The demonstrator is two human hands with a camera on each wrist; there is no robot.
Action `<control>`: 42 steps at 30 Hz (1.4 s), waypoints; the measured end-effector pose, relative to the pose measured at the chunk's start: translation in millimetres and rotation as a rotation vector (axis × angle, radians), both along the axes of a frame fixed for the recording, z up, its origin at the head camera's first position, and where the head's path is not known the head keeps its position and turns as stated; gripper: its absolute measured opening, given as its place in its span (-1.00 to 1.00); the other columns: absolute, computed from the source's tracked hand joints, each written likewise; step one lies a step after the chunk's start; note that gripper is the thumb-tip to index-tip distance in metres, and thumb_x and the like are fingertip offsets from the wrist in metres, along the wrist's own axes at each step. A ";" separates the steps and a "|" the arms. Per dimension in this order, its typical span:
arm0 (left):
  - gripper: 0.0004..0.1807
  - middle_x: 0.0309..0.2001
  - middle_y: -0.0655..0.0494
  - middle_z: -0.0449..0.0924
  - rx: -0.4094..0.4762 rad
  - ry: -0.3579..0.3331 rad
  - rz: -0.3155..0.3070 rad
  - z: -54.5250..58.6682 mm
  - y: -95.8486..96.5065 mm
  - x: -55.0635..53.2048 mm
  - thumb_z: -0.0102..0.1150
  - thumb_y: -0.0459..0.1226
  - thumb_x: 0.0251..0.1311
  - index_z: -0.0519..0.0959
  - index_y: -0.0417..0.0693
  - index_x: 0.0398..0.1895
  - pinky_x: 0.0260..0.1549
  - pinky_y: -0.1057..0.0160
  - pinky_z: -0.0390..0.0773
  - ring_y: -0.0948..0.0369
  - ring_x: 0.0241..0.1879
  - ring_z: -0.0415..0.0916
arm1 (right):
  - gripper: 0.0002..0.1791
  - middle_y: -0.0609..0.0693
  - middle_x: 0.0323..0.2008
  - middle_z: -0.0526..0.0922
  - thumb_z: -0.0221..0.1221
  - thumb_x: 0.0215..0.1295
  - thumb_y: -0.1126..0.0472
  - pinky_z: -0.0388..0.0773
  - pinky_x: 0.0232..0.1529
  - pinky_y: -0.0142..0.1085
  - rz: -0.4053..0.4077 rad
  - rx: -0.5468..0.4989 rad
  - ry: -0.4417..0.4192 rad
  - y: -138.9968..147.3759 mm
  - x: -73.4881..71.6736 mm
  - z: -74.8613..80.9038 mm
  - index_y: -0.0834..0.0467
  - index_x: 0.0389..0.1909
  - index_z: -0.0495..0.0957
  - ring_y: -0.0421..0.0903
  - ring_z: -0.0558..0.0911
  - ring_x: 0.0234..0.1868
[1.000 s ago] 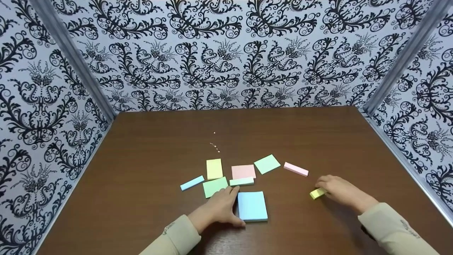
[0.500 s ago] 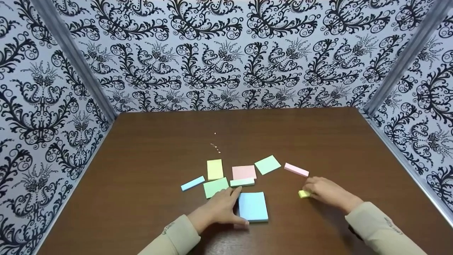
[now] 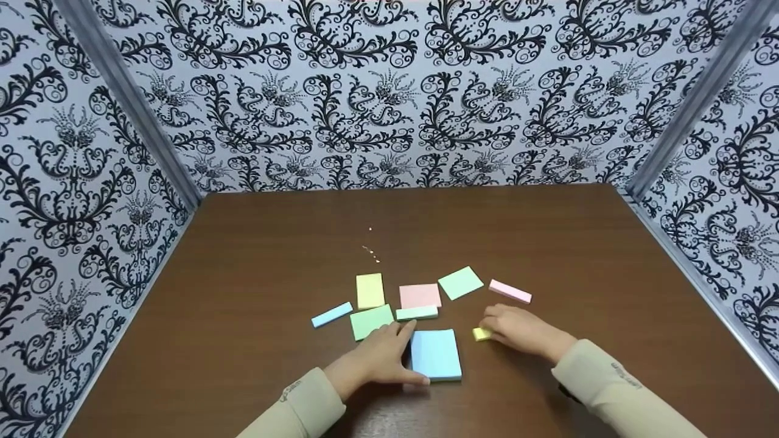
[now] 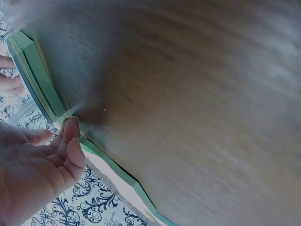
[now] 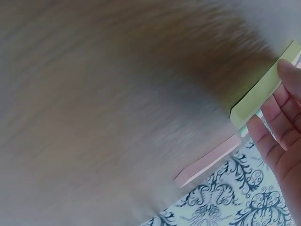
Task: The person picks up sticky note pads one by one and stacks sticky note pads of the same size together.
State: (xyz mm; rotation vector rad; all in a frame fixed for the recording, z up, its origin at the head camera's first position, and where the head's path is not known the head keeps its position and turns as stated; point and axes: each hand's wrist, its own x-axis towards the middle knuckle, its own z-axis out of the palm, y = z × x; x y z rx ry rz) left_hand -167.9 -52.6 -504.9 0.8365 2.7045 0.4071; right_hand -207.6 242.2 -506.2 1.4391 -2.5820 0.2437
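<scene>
A thick, square blue sticky note pad (image 3: 436, 354) lies on the brown table, with green layers showing at its edge in the left wrist view. My left hand (image 3: 384, 358) holds this pad at its left side, thumb along the near edge and index finger by the far left corner. To the right of the pad, my right hand (image 3: 517, 328) pinches a narrow yellow sticky note pad (image 3: 481, 334) close to the tabletop. In the right wrist view that yellow pad (image 5: 258, 92) shows as a long strip between thumb and fingers.
Beyond the blue pad lie a white-green strip pad (image 3: 417, 313), a pink pad (image 3: 420, 295), green pads (image 3: 371, 322) and a yellow pad (image 3: 369, 291). A blue strip (image 3: 331, 314) is at left, a pink strip (image 3: 510, 291) at right. Patterned walls (image 3: 389, 121) enclose the table.
My right hand has moved left across the table with the narrow yellow pad, toward the blue pad. The left hand has stayed almost still at the blue pad.
</scene>
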 end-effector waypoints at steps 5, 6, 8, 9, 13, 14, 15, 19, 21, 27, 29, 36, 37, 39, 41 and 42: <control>0.15 0.22 -0.17 0.27 0.013 0.002 0.001 -0.2 0.5 0.0 0.06 0.39 -0.16 0.02 -0.13 0.39 0.10 0.02 0.31 -0.02 0.17 0.29 | -0.95 -0.05 -0.47 0.48 0.19 0.11 0.35 0.40 -0.37 -0.32 -0.008 0.004 0.000 -13.9 -0.4 -0.8 0.24 -0.39 0.58 -0.14 0.43 -0.43; 0.14 0.21 -0.17 0.27 0.012 0.004 0.000 -0.2 0.5 0.0 0.06 0.39 -0.15 0.03 -0.13 0.39 0.09 0.02 0.32 -0.02 0.17 0.29 | -0.95 -0.05 -0.47 0.48 0.19 0.11 0.35 0.40 -0.37 -0.32 -0.011 0.000 0.004 -16.3 -0.4 -1.1 0.23 -0.39 0.59 -0.14 0.43 -0.43; 0.13 0.21 -0.17 0.27 0.013 0.003 0.001 0.5 0.6 0.0 0.06 0.39 -0.14 0.03 -0.13 0.39 0.09 0.03 0.32 -0.02 0.17 0.29 | -0.96 -0.05 -0.48 0.47 0.18 0.12 0.35 0.39 -0.38 -0.31 -0.020 -0.006 0.010 -20.7 0.0 -1.3 0.23 -0.40 0.59 -0.14 0.42 -0.44; 0.13 0.21 -0.17 0.27 0.012 0.003 0.002 0.7 0.7 -0.1 0.06 0.38 -0.14 0.03 -0.13 0.39 0.09 0.03 0.32 -0.02 0.16 0.30 | -0.96 -0.05 -0.48 0.47 0.18 0.12 0.36 0.39 -0.39 -0.32 -0.025 -0.009 0.011 -22.3 0.4 -1.4 0.23 -0.40 0.59 -0.14 0.42 -0.44; 0.14 0.22 -0.17 0.26 0.015 -0.017 0.010 1.8 0.9 -0.4 0.06 0.39 -0.14 0.01 -0.12 0.40 0.10 0.01 0.31 -0.02 0.18 0.28 | -0.89 -0.02 -0.44 0.48 0.21 0.08 0.36 0.41 -0.36 -0.29 -0.057 0.017 -0.020 -24.1 2.6 0.7 0.26 -0.34 0.57 -0.12 0.44 -0.41; 0.14 0.23 -0.18 0.26 0.019 -0.027 0.012 2.1 0.9 -0.7 0.06 0.38 -0.14 0.01 -0.12 0.40 0.11 0.01 0.30 -0.03 0.19 0.27 | -0.84 0.00 -0.41 0.49 0.23 0.06 0.35 0.42 -0.33 -0.27 -0.067 0.029 -0.033 -22.8 3.0 1.5 0.28 -0.30 0.57 -0.10 0.45 -0.38; 0.13 0.24 -0.18 0.25 0.026 -0.041 0.018 2.6 0.8 -1.2 0.06 0.38 -0.13 0.01 -0.12 0.40 0.12 0.00 0.29 -0.04 0.20 0.26 | -0.79 0.01 -0.38 0.49 0.24 0.05 0.35 0.43 -0.30 -0.25 -0.076 0.041 -0.048 -20.9 3.5 3.0 0.30 -0.26 0.56 -0.09 0.46 -0.36; 0.06 0.24 -0.20 0.24 0.043 -0.041 0.040 6.8 0.7 -3.2 0.03 0.33 -0.04 0.02 -0.14 0.39 0.12 0.00 0.29 -0.06 0.21 0.25 | -0.68 0.04 -0.34 0.50 0.30 -0.01 0.32 0.43 -0.24 -0.20 -0.119 0.057 -0.072 -7.0 2.9 6.7 0.32 -0.19 0.53 -0.06 0.47 -0.30; -0.04 0.19 -0.19 0.29 0.052 0.016 0.049 10.4 2.6 -4.5 0.02 0.27 0.04 0.10 -0.17 0.36 0.09 0.04 0.33 -0.03 0.15 0.31 | -0.75 0.02 -0.39 0.49 0.29 -0.02 0.34 0.42 -0.30 -0.22 -0.137 0.052 -0.069 1.1 1.3 7.2 0.30 -0.26 0.55 -0.09 0.45 -0.36; -0.55 -0.23 0.04 0.46 0.067 0.355 0.023 24.5 24.0 -10.8 0.16 0.01 0.11 0.55 -0.14 -0.09 -0.27 0.25 0.43 0.16 -0.29 0.42 | -0.91 -0.03 -0.51 0.45 0.27 0.00 0.36 0.35 -0.49 -0.31 -0.192 0.062 -0.094 17.0 -2.8 5.2 0.22 -0.45 0.56 -0.20 0.36 -0.52; -0.70 -0.32 0.10 0.47 0.069 0.430 0.021 28.7 36.2 -13.8 0.21 -0.06 0.08 0.62 -0.07 -0.26 -0.37 0.29 0.40 0.19 -0.37 0.39 | -0.94 -0.04 -0.51 0.46 0.25 0.03 0.35 0.34 -0.51 -0.32 -0.209 0.061 -0.116 18.8 -3.0 4.4 0.20 -0.45 0.55 -0.22 0.34 -0.53; -0.91 -0.49 0.19 0.48 -0.018 0.536 0.042 31.0 75.0 -24.4 0.23 -0.15 -0.01 0.64 0.08 -0.53 -0.55 0.34 0.34 0.23 -0.50 0.37 | -0.90 -0.09 -0.54 0.40 0.21 0.08 0.35 0.30 -0.51 -0.35 -0.218 0.047 -0.109 15.5 -3.2 1.2 0.15 -0.53 0.49 -0.23 0.30 -0.53; -0.92 -0.50 0.20 0.48 -0.039 0.540 0.043 30.8 79.2 -25.7 0.23 -0.16 -0.01 0.64 0.09 -0.55 -0.55 0.34 0.35 0.23 -0.51 0.37 | -0.90 -0.09 -0.54 0.39 0.21 0.08 0.35 0.30 -0.51 -0.35 -0.222 0.048 -0.103 15.0 -3.2 0.7 0.15 -0.54 0.49 -0.23 0.30 -0.54; -0.90 -0.50 0.20 0.50 -0.090 0.541 0.044 30.5 86.8 -28.3 0.21 -0.16 0.01 0.64 0.10 -0.57 -0.54 0.33 0.37 0.23 -0.51 0.38 | -0.90 -0.10 -0.54 0.39 0.21 0.08 0.34 0.31 -0.51 -0.35 -0.229 0.051 -0.094 13.8 -3.1 0.0 0.15 -0.54 0.50 -0.22 0.31 -0.54; -0.88 -0.49 0.19 0.52 -0.161 0.535 0.049 30.2 93.7 -30.7 0.21 -0.14 0.03 0.64 0.10 -0.57 -0.51 0.32 0.41 0.23 -0.48 0.41 | -0.90 -0.09 -0.54 0.39 0.22 0.07 0.35 0.31 -0.51 -0.35 -0.230 0.050 -0.085 12.7 -3.4 -0.7 0.16 -0.54 0.50 -0.21 0.32 -0.54; -0.87 -0.48 0.19 0.54 -0.197 0.525 0.050 30.2 97.0 -31.6 0.22 -0.11 0.04 0.64 0.11 -0.55 -0.49 0.32 0.42 0.23 -0.47 0.42 | -0.90 -0.09 -0.54 0.39 0.22 0.06 0.35 0.31 -0.51 -0.35 -0.230 0.047 -0.083 12.1 -3.6 -0.8 0.16 -0.55 0.50 -0.21 0.32 -0.54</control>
